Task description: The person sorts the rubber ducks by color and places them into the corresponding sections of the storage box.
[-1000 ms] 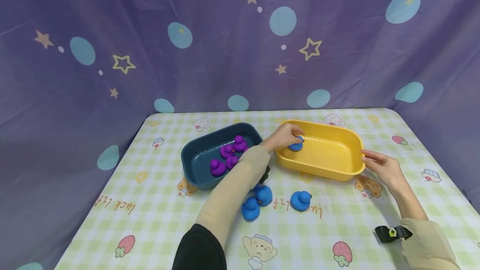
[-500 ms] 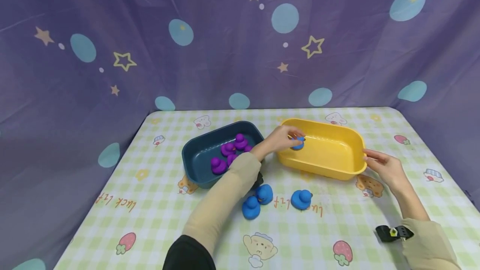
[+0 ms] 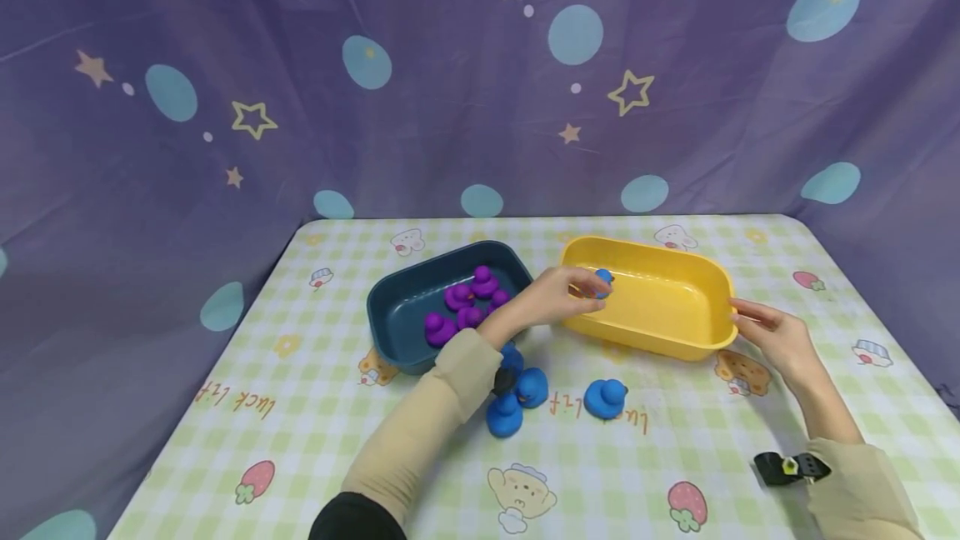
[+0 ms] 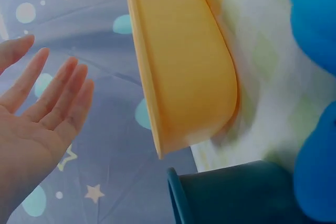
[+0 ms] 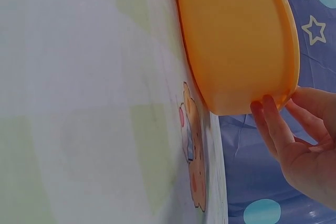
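My left hand (image 3: pixel 558 297) is above the near left rim of the yellow basin (image 3: pixel 660 344), holding nothing. In the left wrist view its fingers (image 4: pixel 63 95) are spread, with the basin's outer wall beside them. One blue rubber duck (image 3: pixel 603 280) sits inside the basin's left end, partly hidden by my left hand. My right hand (image 3: pixel 780 344) touches the basin's right end. In the right wrist view its straight fingertips (image 5: pixel 270 103) lie against the outer wall near the rim.
Left of the yellow basin stands a dark teal basin (image 3: pixel 390 294) with several purple ducks (image 3: pixel 439 329). On the checked tablecloth, blue ducks (image 3: pixel 504 417) cluster under my left forearm. Another blue duck (image 3: pixel 605 399) sits apart to their right. A purple patterned curtain (image 3: pixel 420 140) hangs behind.
My left hand has let go of the blue duck inside the yellow basin and drawn back to the left and nearer. The right hand stays at the basin's right end.
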A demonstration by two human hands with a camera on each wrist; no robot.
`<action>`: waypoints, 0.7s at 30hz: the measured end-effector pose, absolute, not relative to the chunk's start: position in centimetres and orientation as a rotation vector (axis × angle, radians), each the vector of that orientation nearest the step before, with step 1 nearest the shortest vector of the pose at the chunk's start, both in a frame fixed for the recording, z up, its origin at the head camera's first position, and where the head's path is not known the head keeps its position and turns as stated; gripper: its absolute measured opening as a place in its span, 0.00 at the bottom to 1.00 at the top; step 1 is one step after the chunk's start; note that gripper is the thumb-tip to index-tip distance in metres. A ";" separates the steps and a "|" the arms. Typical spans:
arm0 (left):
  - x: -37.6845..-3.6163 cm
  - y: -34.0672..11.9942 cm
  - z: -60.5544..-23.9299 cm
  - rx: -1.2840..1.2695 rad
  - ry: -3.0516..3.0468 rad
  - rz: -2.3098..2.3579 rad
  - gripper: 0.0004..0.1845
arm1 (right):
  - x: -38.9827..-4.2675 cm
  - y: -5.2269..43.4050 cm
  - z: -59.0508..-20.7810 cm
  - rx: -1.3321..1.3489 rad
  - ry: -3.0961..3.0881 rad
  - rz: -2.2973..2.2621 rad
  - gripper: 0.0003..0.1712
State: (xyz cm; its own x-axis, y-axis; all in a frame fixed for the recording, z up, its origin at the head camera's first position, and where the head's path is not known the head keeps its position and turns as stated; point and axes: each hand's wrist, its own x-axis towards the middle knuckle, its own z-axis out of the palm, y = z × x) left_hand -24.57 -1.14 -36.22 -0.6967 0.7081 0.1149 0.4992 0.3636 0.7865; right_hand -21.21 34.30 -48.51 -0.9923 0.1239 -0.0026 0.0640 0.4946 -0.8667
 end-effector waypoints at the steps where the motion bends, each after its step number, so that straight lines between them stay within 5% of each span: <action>1: -24.3 -1.3 -36.2 1.076 2.379 1.244 0.14 | -21.1 34.3 -48.4 -0.165 -2.661 1.549 0.39; 21: -19.5 -1.6 -37.7 1.023 2.299 1.261 0.15 | -21.1 34.1 -48.4 -0.157 -2.645 1.544 0.39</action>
State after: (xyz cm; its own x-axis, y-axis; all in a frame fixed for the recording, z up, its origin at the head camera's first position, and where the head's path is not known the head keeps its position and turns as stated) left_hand -19.47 -1.63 -37.66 -0.6900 0.7218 0.0545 0.4340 0.3522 0.8293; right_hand -21.08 34.15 -48.44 -0.9920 0.1256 0.0126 0.0508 0.4884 -0.8712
